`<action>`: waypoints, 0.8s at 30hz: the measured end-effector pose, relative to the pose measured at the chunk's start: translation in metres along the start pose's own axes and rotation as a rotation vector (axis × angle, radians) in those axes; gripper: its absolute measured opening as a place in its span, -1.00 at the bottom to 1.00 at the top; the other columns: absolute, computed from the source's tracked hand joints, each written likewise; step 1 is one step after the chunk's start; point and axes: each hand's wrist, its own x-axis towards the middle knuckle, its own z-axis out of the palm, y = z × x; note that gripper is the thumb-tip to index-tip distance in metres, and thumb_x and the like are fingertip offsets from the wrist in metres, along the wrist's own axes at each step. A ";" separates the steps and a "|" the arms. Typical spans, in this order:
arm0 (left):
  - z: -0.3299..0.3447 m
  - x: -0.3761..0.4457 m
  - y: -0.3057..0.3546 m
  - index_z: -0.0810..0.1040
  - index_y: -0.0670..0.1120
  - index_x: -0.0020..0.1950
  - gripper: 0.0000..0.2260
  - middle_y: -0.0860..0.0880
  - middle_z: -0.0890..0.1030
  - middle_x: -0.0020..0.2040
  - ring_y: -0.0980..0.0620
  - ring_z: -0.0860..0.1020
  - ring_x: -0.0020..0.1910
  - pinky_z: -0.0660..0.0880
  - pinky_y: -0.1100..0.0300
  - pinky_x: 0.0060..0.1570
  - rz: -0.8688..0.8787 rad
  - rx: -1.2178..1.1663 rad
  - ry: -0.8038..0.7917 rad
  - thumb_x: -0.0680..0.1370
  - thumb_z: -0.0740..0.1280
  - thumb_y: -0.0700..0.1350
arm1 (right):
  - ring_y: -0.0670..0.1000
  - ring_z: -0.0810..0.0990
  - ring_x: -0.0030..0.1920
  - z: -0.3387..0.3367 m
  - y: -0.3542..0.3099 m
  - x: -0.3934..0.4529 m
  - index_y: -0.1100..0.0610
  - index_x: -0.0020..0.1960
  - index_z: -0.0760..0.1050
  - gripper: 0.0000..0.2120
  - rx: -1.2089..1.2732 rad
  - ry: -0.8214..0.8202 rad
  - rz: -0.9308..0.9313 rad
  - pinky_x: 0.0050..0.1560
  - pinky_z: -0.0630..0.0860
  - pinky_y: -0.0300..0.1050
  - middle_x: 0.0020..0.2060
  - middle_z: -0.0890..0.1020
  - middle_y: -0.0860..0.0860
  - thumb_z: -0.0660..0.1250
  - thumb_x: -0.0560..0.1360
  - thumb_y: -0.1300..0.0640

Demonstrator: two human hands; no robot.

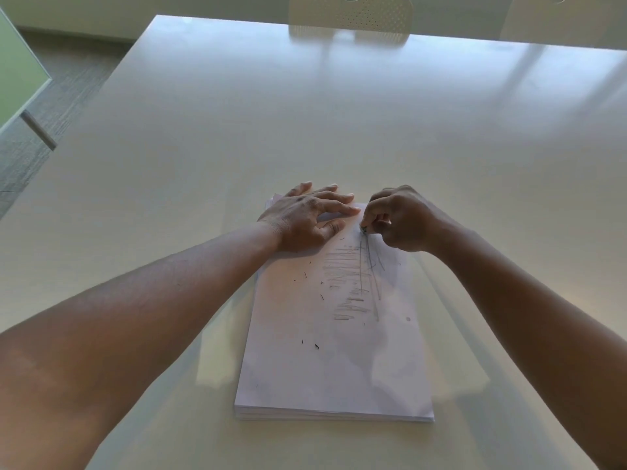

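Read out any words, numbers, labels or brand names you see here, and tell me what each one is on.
None can be read.
The top sheet of the paper stack carries only pencil scribbles, strokes rather than letters.
The eraser pinched in the right hand is too small to show any mark.

Glossy white table (305,113), perforated white chair (351,15), grey carpet (71,93)
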 end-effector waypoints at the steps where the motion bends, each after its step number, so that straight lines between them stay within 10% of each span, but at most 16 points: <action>1: 0.002 0.001 -0.002 0.42 0.42 0.44 -0.65 0.39 0.26 0.55 0.29 0.04 0.61 -0.11 0.04 0.62 -0.008 0.001 -0.001 0.67 0.07 0.25 | -0.15 0.49 -0.24 0.003 0.000 -0.001 0.10 -0.14 0.71 -0.82 0.006 0.038 0.011 -0.08 0.54 -0.16 -0.24 0.63 -0.08 0.43 0.43 0.35; 24: 0.005 0.004 -0.005 0.40 0.45 0.43 -0.60 0.39 0.25 0.56 0.27 0.04 0.62 0.01 -0.10 0.61 -0.007 0.019 0.004 0.62 0.03 0.30 | -0.03 0.57 -0.28 0.013 -0.005 -0.013 0.07 -0.12 0.73 -0.84 0.067 0.163 0.055 -0.21 0.53 -0.21 -0.22 0.66 -0.07 0.41 0.44 0.26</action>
